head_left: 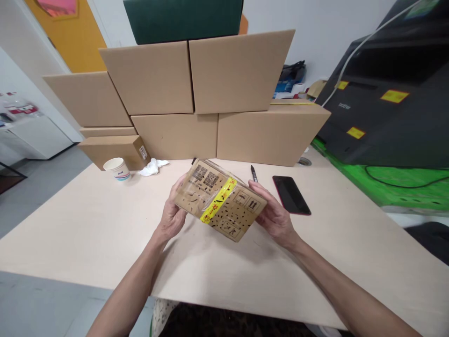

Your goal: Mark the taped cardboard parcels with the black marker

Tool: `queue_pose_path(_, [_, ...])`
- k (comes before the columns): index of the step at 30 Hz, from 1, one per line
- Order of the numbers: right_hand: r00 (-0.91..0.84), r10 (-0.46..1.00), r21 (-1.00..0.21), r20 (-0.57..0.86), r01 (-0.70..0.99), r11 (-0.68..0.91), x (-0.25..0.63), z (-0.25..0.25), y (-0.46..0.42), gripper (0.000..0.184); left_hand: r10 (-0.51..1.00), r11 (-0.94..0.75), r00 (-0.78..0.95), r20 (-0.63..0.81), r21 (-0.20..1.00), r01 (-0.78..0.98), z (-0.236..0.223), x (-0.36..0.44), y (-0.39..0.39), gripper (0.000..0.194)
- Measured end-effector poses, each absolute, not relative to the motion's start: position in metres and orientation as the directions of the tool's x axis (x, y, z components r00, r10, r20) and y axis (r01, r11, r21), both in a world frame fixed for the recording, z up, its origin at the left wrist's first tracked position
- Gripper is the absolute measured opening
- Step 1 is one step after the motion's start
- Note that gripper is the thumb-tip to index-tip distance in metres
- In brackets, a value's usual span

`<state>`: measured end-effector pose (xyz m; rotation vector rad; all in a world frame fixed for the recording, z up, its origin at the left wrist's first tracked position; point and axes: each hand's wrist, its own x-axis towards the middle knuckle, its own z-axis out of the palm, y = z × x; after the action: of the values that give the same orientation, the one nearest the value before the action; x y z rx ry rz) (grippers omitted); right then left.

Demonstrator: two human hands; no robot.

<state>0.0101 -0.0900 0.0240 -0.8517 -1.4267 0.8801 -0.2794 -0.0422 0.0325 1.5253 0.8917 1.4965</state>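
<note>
A small cardboard box (196,199) with a strip of yellow printed tape, QR codes and black printed marks is held tilted over the table, its right side lower. My left hand (174,210) grips its left end, with the fingers partly hidden behind it. On the opposite end, my right hand (275,213) is closed round the edge, fingertips on the upper side and lower fingers beneath. Just beyond the box lies a black marker pen (254,173). To the right of my right hand rests a dark phone (292,195) with a red edge.
Stacked plain cardboard boxes (242,72) form a wall along the table's back, topped by a dark green box (185,18). At left stand a paper cup (119,170) and a crumpled tissue (152,167). A black printer (372,98) sits on a green surface (403,189) at right.
</note>
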Motion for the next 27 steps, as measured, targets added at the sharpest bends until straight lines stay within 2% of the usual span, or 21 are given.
queue_pose_path(4, [0.011, 0.93, -0.929, 0.368, -0.051, 0.368, 0.012, 0.019, -0.086, 0.054, 0.965, -0.231, 0.054, 0.255, 0.931, -0.281, 0.044, -0.278, -0.042, 0.046])
queue_pose_path(7, [0.022, 0.967, -0.962, 0.256, -0.091, 0.257, 0.013, 0.013, -0.081, 0.063, 0.983, -0.068, 0.13, 0.129, 0.916, -0.396, 0.051, -0.277, -0.039, 0.056])
queue_pose_path(10, [-0.036, 0.992, -0.98, 0.124, -0.159, 0.117, 0.011, 0.012, -0.079, 0.065, 0.975, 0.098, 0.223, -0.004, 0.907, -0.41, 0.05, -0.276, -0.036, 0.071])
queue_pose_path(14, [-0.06, 0.997, -0.971, -0.053, -0.228, -0.066, 0.004, 0.014, -0.08, 0.067, 0.921, 0.327, 0.33, -0.207, 0.871, -0.367, 0.042, -0.274, -0.034, 0.072])
queue_pose_path(16, [-0.045, 0.992, -0.959, -0.119, -0.254, -0.127, 0.001, 0.016, -0.082, 0.066, 0.89, 0.384, 0.387, -0.243, 0.855, -0.349, 0.04, -0.274, -0.034, 0.069])
queue_pose_path(19, [-0.067, 0.988, -0.941, -0.14, -0.302, -0.154, -0.002, 0.018, -0.084, 0.062, 0.879, 0.368, 0.422, -0.22, 0.877, -0.309, 0.04, -0.273, -0.035, 0.064])
queue_pose_path(22, [-0.09, 0.994, -0.945, -0.058, -0.317, -0.084, -0.002, 0.021, -0.086, 0.061, 0.926, 0.264, 0.338, -0.167, 0.928, -0.263, 0.039, -0.275, -0.037, 0.084])
queue_pose_path(25, [-0.05, 0.996, -0.951, 0.077, -0.304, 0.058, 0.0, 0.024, -0.088, 0.065, 0.96, 0.01, 0.273, 0.058, 0.97, -0.242, 0.035, -0.278, -0.041, 0.108])
queue_pose_path(27, [-0.002, 0.99, -0.95, 0.142, -0.281, 0.136, 0.002, 0.025, -0.089, 0.069, 0.912, -0.2, 0.317, 0.259, 0.958, -0.207, 0.032, -0.28, -0.044, 0.118])
